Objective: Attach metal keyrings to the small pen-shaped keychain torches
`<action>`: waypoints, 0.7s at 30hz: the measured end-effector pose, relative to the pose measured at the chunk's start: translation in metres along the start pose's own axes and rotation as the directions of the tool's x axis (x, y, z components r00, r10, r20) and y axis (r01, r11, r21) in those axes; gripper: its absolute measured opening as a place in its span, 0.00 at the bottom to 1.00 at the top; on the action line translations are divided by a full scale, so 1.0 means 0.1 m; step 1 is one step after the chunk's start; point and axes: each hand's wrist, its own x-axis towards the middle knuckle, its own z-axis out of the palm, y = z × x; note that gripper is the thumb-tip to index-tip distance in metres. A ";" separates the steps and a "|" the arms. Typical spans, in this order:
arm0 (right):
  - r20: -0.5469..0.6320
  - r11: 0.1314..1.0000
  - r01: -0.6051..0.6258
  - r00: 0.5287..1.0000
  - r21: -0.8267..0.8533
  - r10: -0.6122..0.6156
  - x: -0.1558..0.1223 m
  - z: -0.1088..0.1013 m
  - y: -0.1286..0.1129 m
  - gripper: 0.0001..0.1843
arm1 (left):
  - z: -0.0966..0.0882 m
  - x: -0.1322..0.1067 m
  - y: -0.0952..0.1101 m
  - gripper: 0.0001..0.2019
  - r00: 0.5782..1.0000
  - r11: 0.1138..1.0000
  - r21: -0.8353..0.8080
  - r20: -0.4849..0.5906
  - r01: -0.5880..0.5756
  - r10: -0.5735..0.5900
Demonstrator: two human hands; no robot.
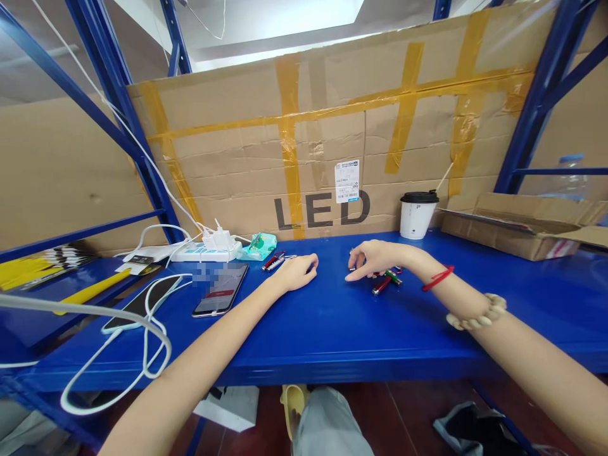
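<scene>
On the blue shelf top, my left hand (298,272) rests with its fingers loosely bent and the thumb a little apart; nothing shows in it. Just behind it to the left lie small red and silver tube-shaped pieces (274,261) with metal ends. My right hand (373,258) hovers low over a small pile, its thumb and index finger apart. From under this hand stick out a red metal tube (381,286) with a silver end and a green one (394,277). The hand partly hides the pile, and a small silvery bit shows near the fingertips.
A phone (222,290) and a second phone (142,305) with a looping white cable lie left. Behind stand a power strip (204,252) and a green packet (258,246). A lidded paper cup (418,216) and an open cardboard box (513,237) stand right; taped cardboard (228,171) backs the shelf.
</scene>
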 end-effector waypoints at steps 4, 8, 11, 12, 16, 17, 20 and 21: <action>0.000 0.977 0.203 0.979 -0.064 -0.204 -0.05 -0.10 0.07 0.30 | 0.00 0.00 0.00 0.09 1.000 1.000 0.010 0.006 -0.004 0.004; 0.183 0.953 0.291 0.936 0.080 -0.301 -0.11 -0.18 0.22 0.32 | 0.02 0.01 -0.02 0.09 1.000 1.000 -0.019 -0.012 0.006 -0.007; 0.349 0.959 0.245 0.894 0.143 -0.280 -0.09 -0.16 0.27 0.26 | 0.06 0.01 -0.03 0.08 0.997 0.995 -0.081 -0.043 0.055 -0.059; 0.366 0.963 0.228 0.891 0.147 -0.267 -0.07 -0.14 0.26 0.24 | 0.07 0.01 -0.03 0.08 0.996 0.993 -0.093 -0.050 0.072 -0.077; 0.318 0.950 0.250 0.900 0.186 -0.299 0.01 -0.05 0.18 0.18 | 0.08 -0.02 -0.02 0.08 0.991 0.990 -0.095 -0.075 0.100 -0.108; 0.293 0.945 0.270 0.903 0.186 -0.315 0.02 -0.04 0.15 0.17 | 0.08 -0.03 -0.01 0.08 0.990 0.990 -0.094 -0.081 0.105 -0.113; 0.196 0.943 0.289 0.928 0.163 -0.318 0.04 -0.01 0.10 0.18 | 0.07 -0.07 -0.02 0.08 0.990 0.991 -0.091 -0.092 0.100 -0.109; 0.160 0.943 0.298 0.934 0.151 -0.320 0.04 0.00 0.09 0.19 | 0.07 -0.08 -0.02 0.08 0.990 0.991 -0.091 -0.095 0.094 -0.102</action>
